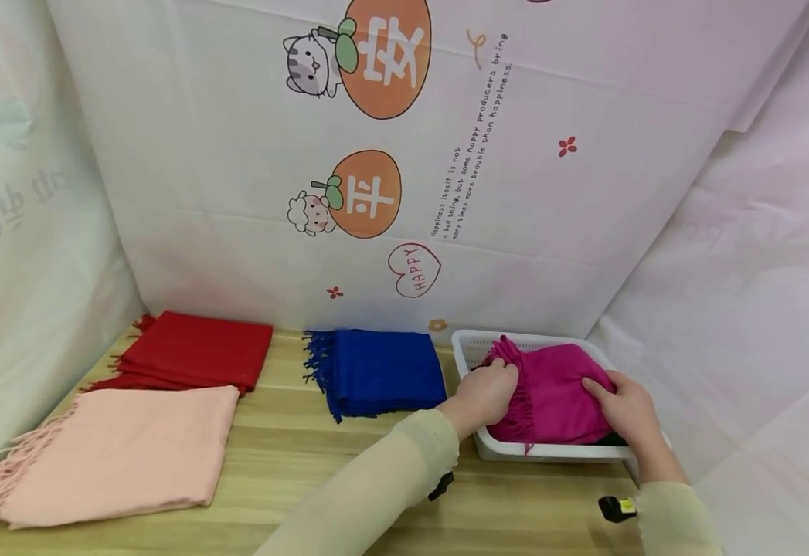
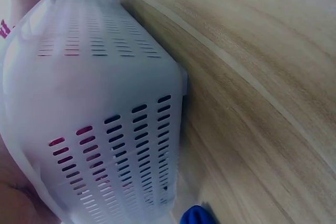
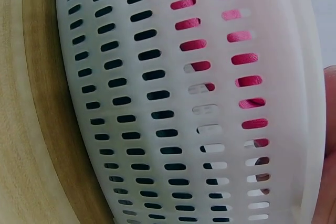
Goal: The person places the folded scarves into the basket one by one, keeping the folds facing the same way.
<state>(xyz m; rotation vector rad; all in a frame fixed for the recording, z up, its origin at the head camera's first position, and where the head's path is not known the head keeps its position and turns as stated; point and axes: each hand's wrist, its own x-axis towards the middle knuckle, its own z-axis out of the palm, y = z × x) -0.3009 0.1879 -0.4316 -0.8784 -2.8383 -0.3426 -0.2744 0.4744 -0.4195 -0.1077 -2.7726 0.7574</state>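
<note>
A folded magenta scarf (image 1: 560,394) with a fringed left end lies in the white perforated basket (image 1: 550,452) at the right of the head view. At the fringe, my left hand (image 1: 491,391) grips the scarf with curled fingers. My right hand (image 1: 628,409) holds its right side, thumb on top and the other fingers hidden beneath. Dark fabric (image 1: 613,440) shows under the scarf by the front rim. In the right wrist view, pink cloth (image 3: 194,45) and darker material (image 3: 157,95) appear through the basket's slots.
Left of the basket lies a folded blue scarf (image 1: 390,371), fringe to the left. A red folded scarf (image 1: 195,351) sits at the back left, with a pale pink one (image 1: 126,455) in front. Printed white sheeting (image 1: 237,154) encloses the wooden table (image 1: 293,471).
</note>
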